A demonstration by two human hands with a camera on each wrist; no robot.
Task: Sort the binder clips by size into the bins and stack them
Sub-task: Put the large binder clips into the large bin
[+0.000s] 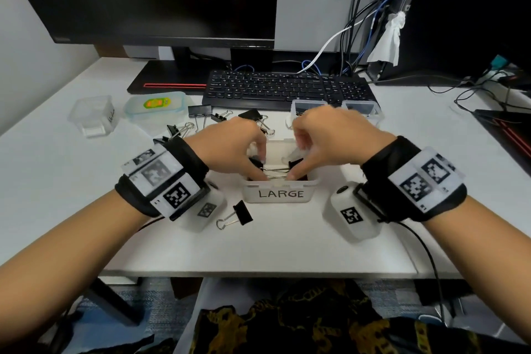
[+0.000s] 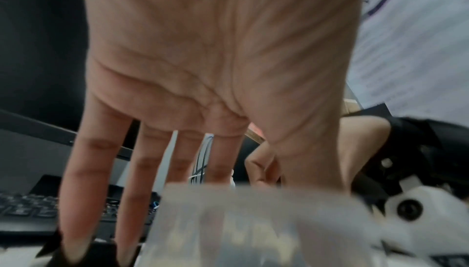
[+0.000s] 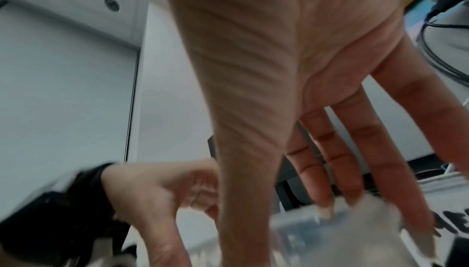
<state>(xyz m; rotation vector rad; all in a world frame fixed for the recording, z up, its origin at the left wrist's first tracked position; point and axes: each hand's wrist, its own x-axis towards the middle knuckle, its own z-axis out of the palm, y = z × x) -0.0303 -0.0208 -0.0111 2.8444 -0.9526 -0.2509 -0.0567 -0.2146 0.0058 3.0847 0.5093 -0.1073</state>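
A clear bin labelled LARGE (image 1: 280, 195) stands at the desk's middle, with black binder clips (image 1: 275, 174) and their wire handles inside. Both hands are over it. My left hand (image 1: 260, 165) reaches in from the left and my right hand (image 1: 298, 161) from the right, thumb tips touching the clips' wire handles. The wrist views show the fingers of the left hand (image 2: 203, 71) and right hand (image 3: 304, 71) straight, the right fingertips (image 3: 327, 211) at the blurred bin's rim (image 3: 299, 229). One loose clip (image 1: 238, 214) lies just before the bin. Several more clips (image 1: 199, 112) lie behind it.
Two more clear bins (image 1: 309, 108) (image 1: 360, 108) stand at the back right before the keyboard (image 1: 287, 89). An empty clear tub (image 1: 93, 118) and a lidded container (image 1: 156, 105) sit at the back left. Cables (image 1: 474, 92) trail on the right. The desk's front edge is near.
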